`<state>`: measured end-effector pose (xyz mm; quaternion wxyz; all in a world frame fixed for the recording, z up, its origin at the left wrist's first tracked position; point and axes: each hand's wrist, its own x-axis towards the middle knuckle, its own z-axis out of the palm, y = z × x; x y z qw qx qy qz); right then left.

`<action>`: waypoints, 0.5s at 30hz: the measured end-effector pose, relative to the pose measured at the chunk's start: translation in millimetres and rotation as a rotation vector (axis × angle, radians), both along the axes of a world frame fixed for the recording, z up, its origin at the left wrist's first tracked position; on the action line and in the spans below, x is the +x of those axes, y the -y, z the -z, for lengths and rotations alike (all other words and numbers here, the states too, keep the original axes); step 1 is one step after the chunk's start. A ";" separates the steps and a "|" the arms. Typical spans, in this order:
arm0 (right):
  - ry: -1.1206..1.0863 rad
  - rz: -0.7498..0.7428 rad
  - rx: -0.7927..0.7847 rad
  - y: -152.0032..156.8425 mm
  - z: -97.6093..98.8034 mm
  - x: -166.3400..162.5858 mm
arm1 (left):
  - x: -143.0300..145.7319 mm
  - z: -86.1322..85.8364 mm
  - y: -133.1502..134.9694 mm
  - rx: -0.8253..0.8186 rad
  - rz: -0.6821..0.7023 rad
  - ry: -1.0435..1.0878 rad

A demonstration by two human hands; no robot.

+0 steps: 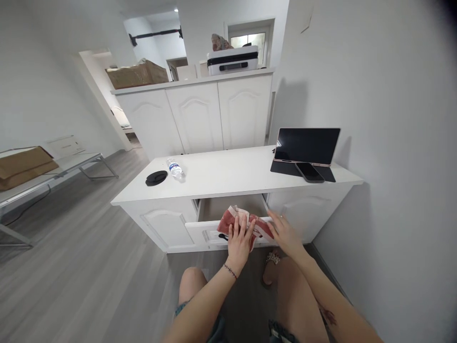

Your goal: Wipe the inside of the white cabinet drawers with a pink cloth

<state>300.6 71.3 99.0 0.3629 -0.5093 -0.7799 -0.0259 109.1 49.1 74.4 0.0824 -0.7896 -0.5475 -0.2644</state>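
A red and white cloth (232, 219) lies over the front edge of an open drawer (210, 230) in a low white cabinet (228, 174). My left hand (240, 242) rests flat on the cloth, fingers stretched out. My right hand (284, 232) touches the cloth's right end at the drawer's edge, fingers extended. The inside of the drawer behind the cloth looks bare as far as I can see.
On the cabinet top sit a black round lid (156, 177), a lying water bottle (174, 167), a propped tablet (307, 145) and a phone (309, 172). A wall stands close on the right. A folding table (71, 164) with a cardboard box (23, 165) is at left.
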 end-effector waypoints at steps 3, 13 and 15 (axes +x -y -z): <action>-0.026 0.010 -0.004 -1.0 3.4 -9.4 | -7.7 7.8 -6.1 0.007 -0.017 -0.072; -0.213 0.054 0.076 -3.5 16.4 -18.3 | -74.8 16.4 -13.9 -0.009 -0.093 -0.103; -0.220 0.063 0.091 -3.9 19.1 -19.6 | -94.4 18.3 -13.2 -0.014 -0.126 -0.110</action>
